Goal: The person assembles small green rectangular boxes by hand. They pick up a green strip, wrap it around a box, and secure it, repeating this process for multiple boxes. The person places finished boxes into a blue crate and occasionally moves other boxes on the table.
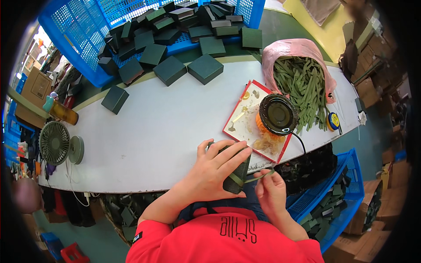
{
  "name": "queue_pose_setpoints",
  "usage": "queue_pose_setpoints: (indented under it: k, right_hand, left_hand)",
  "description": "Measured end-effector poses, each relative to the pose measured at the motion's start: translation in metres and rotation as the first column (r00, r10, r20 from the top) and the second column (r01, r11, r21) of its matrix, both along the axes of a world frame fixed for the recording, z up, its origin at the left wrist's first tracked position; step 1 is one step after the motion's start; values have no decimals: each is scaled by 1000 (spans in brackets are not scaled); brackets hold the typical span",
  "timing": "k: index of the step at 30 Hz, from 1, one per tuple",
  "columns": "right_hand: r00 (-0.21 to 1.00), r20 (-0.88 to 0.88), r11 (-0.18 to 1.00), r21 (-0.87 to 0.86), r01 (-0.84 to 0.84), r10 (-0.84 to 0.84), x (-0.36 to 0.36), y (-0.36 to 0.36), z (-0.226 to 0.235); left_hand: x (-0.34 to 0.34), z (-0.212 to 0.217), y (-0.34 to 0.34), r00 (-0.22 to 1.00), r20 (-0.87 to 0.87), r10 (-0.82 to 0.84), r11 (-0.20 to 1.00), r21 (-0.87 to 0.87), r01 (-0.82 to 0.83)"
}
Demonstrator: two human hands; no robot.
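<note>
At the table's near edge my left hand (215, 171) is wrapped over a small dark green box (235, 183), fingers spread across its top and thumb below. A narrow olive-green ribbon (252, 179) runs from the box to my right hand (272, 190), whose thumb and fingertips pinch its end. Just beyond my hands, a black round pot (278, 115) on an orange base stands on a white board with a red rim (237, 107), stained with brown residue. Behind it, a pink plastic bag (280, 47) lies open, full of loose olive-green ribbon strips (302, 83).
A blue crate (81, 41) at the back spills many green boxes; single boxes (115, 99) sit on the white table (144, 136). At left are a fan (55, 136) and an amber bottle (63, 111). A blue basket (356, 188) of green pieces stands lower right; a cord (301, 142) trails from the pot.
</note>
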State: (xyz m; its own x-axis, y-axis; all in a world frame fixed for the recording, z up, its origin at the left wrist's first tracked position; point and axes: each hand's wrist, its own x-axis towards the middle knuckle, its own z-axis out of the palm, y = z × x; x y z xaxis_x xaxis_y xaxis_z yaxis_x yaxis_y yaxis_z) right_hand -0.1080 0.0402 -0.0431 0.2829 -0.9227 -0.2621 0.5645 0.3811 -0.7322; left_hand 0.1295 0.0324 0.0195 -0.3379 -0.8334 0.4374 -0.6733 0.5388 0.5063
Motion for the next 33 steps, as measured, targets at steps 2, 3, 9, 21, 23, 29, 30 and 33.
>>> queue_pose_setpoints:
  k: [2,3,9,21,23,29,30,33]
  right_hand:
    - [994,25,994,18,106,-106,-7,-5,-2]
    - [986,48,987,33,157,-158,-9,-8,1]
    - [934,279,974,99,203,-223,-32,-27,15]
    - [892,356,961,104,257,-277,-40,-46,17]
    - [895,348,961,92,262,-278,-40,-48,16]
    - [940,247,971,28,238,-237,-44,-68,18]
    - [956,202,976,-4,219,-214,-43,-71,20]
    - [979,5,974,-105,202,-202,-41,-80,22]
  left_hand:
    - [4,0,1,1000,-11,7,1000,10,-7]
    - [7,-1,2,1000,-5,15,1000,17,-15]
    - [19,-5,8,999,18,49,995,83,-51]
    - [21,-17,13,994,78,78,992,90,-85]
    - [21,-17,14,993,87,79,992,90,-87]
    - [18,-16,10,995,85,59,993,100,-68]
    - [17,-16,9,995,84,54,993,97,-62]
    - [14,-15,6,997,72,34,996,84,-40]
